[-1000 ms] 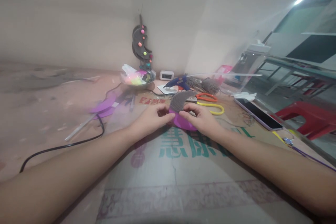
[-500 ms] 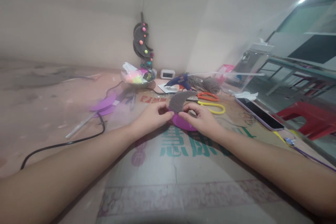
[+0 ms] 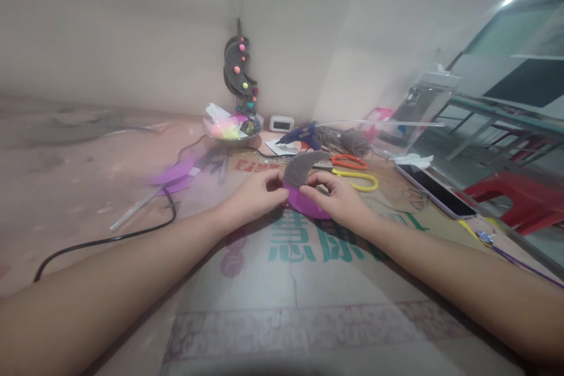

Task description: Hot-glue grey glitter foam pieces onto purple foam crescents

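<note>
Both my hands meet over a purple crescent-shaped piece [image 3: 304, 202], part of it wrapped in grey-brown yarn [image 3: 299, 169]. My left hand [image 3: 253, 195] pinches its left edge with fingers closed. My right hand [image 3: 337, 195] grips it from the right, thumb pressed on the purple part. The piece rests low over a flattened cardboard sheet [image 3: 308, 282] with green printed characters.
Orange and yellow scissors [image 3: 352, 171] lie just behind my right hand. A blue glue gun [image 3: 302, 136], a yarn ball [image 3: 355, 142], a bowl of bright pompoms [image 3: 231, 129], a small clock [image 3: 281, 124], a phone [image 3: 434, 190], purple cut-outs [image 3: 176, 175] and a black cable [image 3: 110, 241] lie around.
My hands and the crescent stay in the same spot. The fingers have shifted slightly on the piece; the view has tilted a little.
</note>
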### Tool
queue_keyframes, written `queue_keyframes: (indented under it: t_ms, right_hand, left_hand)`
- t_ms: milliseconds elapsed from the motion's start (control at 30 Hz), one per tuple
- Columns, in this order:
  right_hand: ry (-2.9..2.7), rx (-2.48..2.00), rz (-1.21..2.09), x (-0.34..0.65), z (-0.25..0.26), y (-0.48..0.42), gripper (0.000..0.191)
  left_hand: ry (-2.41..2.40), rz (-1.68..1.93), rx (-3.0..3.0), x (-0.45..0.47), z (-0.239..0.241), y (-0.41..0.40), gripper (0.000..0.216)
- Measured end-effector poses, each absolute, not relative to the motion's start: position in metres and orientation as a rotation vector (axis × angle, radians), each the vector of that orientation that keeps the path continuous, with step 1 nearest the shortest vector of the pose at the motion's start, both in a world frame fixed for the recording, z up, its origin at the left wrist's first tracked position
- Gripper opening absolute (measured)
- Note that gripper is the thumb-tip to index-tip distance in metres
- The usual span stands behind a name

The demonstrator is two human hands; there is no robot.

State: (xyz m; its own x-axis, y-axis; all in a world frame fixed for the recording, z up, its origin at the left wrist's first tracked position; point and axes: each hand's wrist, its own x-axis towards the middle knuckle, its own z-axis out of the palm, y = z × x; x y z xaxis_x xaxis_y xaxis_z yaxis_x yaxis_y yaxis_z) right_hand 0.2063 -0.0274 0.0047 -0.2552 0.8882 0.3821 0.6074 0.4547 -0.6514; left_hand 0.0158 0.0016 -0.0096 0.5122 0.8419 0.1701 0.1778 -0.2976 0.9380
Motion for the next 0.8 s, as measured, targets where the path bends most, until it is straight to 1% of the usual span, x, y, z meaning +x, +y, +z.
queue_keyframes:
  t_ms: [467, 667, 800]
  right_hand:
    - [-1.977, -1.238, 0.492, 0.2059, 0.0052, -0.028, 0.015]
    - [-2.005, -1.226, 0.465, 0.2073, 0.0021, -0.0265, 0.016]
    - [-1.994, -1.255, 0.495, 0.2068, 0.004, -0.0271, 0.016]
  left_hand:
    - [0.825, 0.838, 1.745, 0.0159, -0.0105, 0.0005, 0.015]
    - [0.861, 0.805, 1.795, 0.0151, -0.0093, 0.0013, 0.012]
    - [0.864, 0.813, 1.811, 0.0148, -0.0072, 0.0005, 0.016]
